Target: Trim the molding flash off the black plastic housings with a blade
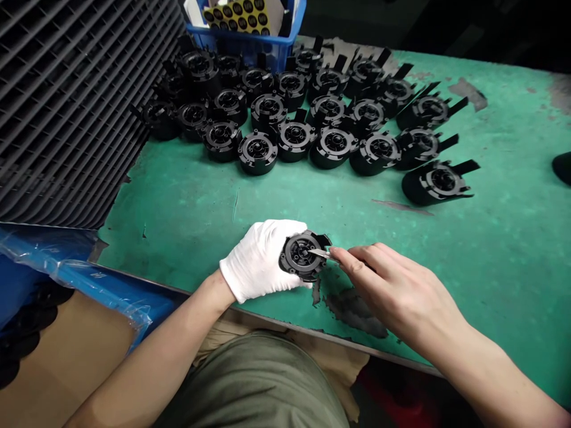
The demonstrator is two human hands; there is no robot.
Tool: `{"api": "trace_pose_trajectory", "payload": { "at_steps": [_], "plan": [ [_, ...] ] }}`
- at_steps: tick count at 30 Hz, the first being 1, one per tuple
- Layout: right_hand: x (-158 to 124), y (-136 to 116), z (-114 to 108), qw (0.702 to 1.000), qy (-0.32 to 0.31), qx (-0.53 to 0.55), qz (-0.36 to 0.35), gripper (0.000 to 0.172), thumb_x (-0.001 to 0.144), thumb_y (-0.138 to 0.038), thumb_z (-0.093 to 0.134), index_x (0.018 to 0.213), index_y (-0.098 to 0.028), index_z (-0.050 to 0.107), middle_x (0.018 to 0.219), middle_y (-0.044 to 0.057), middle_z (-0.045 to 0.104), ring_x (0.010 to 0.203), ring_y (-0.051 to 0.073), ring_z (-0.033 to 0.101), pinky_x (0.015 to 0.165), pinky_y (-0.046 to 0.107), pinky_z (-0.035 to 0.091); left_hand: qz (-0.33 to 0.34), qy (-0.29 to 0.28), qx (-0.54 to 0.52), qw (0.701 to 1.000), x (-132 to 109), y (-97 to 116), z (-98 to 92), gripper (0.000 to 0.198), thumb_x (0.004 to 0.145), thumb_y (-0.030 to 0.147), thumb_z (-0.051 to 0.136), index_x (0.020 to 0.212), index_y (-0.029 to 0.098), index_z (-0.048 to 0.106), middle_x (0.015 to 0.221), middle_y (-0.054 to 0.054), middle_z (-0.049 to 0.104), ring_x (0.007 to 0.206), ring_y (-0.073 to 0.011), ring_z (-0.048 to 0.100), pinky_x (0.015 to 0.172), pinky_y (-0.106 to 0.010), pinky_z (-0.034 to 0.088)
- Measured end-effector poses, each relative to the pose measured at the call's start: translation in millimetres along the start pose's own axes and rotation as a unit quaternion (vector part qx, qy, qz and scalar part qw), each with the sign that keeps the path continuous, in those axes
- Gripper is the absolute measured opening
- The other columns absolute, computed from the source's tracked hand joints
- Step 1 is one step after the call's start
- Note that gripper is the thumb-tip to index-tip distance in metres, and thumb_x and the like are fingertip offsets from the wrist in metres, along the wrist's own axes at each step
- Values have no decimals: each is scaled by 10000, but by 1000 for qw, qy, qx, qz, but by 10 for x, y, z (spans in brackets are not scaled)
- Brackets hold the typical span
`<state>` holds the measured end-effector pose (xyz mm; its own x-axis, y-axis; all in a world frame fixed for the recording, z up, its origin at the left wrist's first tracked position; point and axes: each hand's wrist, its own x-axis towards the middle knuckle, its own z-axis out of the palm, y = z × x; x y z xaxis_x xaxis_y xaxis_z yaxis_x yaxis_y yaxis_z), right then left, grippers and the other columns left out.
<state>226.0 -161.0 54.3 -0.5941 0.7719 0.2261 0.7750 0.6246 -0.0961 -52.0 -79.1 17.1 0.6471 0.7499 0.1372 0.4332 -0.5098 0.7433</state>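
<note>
In a white glove, my left hand (pixel 263 258) is closed around a round black plastic housing (pixel 302 255), its ringed face turned up. My bare right hand (pixel 379 273) grips a small knife (pixel 322 254) with a thin metal blade. The blade's tip reaches the middle of the housing's face; whether it touches is too small to tell. Most of the knife's handle is hidden by my fingers. Both hands are over the front part of the green table (pixel 191 208).
Several similar black housings (pixel 257 151) stand in rows across the back. Behind them is a blue bin (pixel 250 44) with a yellow sticker sheet (pixel 238 16). Stacked dark ribbed trays (pixel 66 107) rise at the left. A blue plastic-lined crate (pixel 111 291) sits below the table's left edge.
</note>
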Motion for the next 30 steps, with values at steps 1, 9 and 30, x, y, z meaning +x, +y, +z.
{"api": "trace_pose_trajectory", "payload": {
  "at_steps": [1,9,30],
  "plan": [
    [3,5,2,1000,-2,4,1,533,1010,8,522,1523,-122,591,1060,112,739,856,225,634,729,346,505,1,0,0,1000,-3,-1,-2,625,812,676,918,1210,236,718,1309,-145,780,1239,-398,767,1061,-528,626],
    [37,-70,-56,999,-4,-39,-14,576,1001,34,479,1557,-106,543,1048,131,734,851,249,609,711,363,492,-19,-6,-16,1000,-1,13,-11,647,802,690,927,1225,245,725,1299,-135,788,1237,-388,766,1069,-512,616],
    [15,-475,-105,994,-25,-103,11,594,983,40,505,1576,1,492,1040,180,731,867,280,571,751,418,536,-24,7,-28,999,-12,16,19,792,722,692,992,1299,209,744,1268,-132,812,1193,-369,780,1069,-489,603]
  ]
}}
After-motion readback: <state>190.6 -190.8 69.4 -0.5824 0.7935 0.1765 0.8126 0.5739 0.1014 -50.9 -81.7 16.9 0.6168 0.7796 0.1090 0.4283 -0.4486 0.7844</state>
